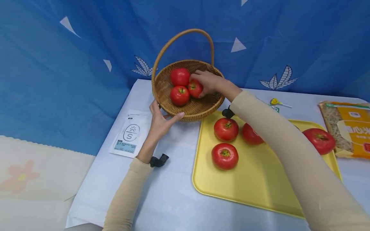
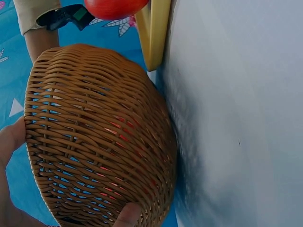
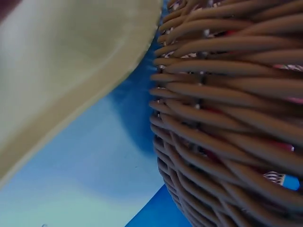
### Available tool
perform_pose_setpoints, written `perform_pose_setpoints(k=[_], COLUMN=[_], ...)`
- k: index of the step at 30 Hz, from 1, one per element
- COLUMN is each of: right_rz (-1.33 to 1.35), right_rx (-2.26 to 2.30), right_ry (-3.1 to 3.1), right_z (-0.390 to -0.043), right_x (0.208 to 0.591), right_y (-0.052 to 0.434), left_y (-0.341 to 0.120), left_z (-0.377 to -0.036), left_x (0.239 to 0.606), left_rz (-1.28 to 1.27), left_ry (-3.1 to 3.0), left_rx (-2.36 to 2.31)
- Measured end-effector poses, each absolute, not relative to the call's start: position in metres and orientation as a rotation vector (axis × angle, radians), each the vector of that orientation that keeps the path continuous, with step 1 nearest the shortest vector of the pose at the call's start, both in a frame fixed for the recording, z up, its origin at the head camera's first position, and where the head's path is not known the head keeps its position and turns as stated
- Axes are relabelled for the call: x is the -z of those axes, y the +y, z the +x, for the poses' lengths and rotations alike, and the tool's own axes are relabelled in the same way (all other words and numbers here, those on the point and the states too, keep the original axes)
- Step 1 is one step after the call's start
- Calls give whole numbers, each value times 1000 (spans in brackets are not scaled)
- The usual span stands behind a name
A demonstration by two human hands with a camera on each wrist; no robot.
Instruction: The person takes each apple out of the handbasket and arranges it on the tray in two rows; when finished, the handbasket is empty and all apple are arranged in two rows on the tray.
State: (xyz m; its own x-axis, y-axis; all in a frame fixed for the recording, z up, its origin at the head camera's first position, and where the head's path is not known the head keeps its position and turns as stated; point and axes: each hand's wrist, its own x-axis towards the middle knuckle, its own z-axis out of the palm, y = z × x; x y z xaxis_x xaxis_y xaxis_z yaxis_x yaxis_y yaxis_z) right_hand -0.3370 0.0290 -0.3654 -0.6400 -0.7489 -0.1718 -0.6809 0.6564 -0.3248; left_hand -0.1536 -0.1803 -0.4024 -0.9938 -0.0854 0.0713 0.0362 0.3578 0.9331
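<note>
A wicker basket (image 1: 199, 110) with a tall handle stands on the table and holds three red tomatoes. My right hand (image 1: 202, 84) reaches into it, fingers curled round the right tomato (image 1: 195, 89). The other two tomatoes (image 1: 180, 76) (image 1: 179, 95) lie beside it. My left hand (image 1: 162, 120) rests against the basket's near outer wall, thumb and fingers spread straight along it. The left wrist view shows the basket (image 2: 99, 137) from outside, a thumb tip (image 2: 129, 215) touching it. The right wrist view shows only woven basket wall (image 3: 227, 118).
A yellow tray (image 1: 260, 183) right of the basket carries several more tomatoes (image 1: 226, 129) (image 1: 224, 156) (image 1: 319, 140). A white sachet (image 1: 128, 133) lies at the left, a lollipop (image 1: 276, 102) and an orange food packet (image 1: 347, 128) at the right. Blue cloth hangs behind.
</note>
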Motion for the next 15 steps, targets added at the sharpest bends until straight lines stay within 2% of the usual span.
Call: perform_pose_setpoints(k=[8,15], right_rz=[-1209,-1256], right_rx=[570,863], right_ry=[2638,2700], right_z=[-311,-269], right_x=[344,324], right_y=[47,90], left_y=[-181,-181], left_z=[-156,-159], left_x=[404,407], left_rz=[29,30], left_ry=[-2493,-2505], left_rx=[1733,1731])
